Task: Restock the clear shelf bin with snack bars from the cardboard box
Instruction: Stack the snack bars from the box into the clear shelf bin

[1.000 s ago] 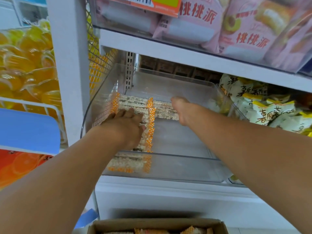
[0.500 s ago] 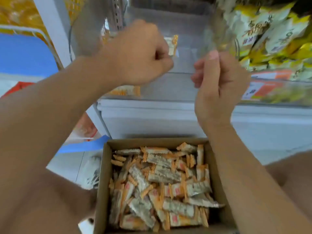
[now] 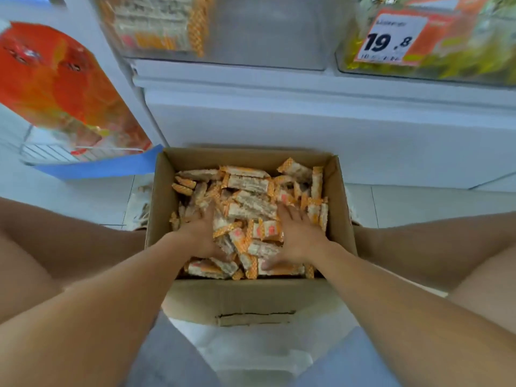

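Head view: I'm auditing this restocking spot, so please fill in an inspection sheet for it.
Surface: pale tiled floor; the cardboard box stands on it before the white shelf base.
Job's things: box open, full of loose snack bars; clear shelf bin above, bars at its left side only.
Clutter: nothing seen.
Hands: left hand and right hand both down on the bars, fingers spread; grip hidden.
Cables: nothing seen.
Surroundings: price tag on the neighbouring bin; orange packet at left.

The cardboard box (image 3: 248, 300) stands open on top — both hands reach in freely; its walls hem the snack bars (image 3: 251, 208), shelf front just behind.
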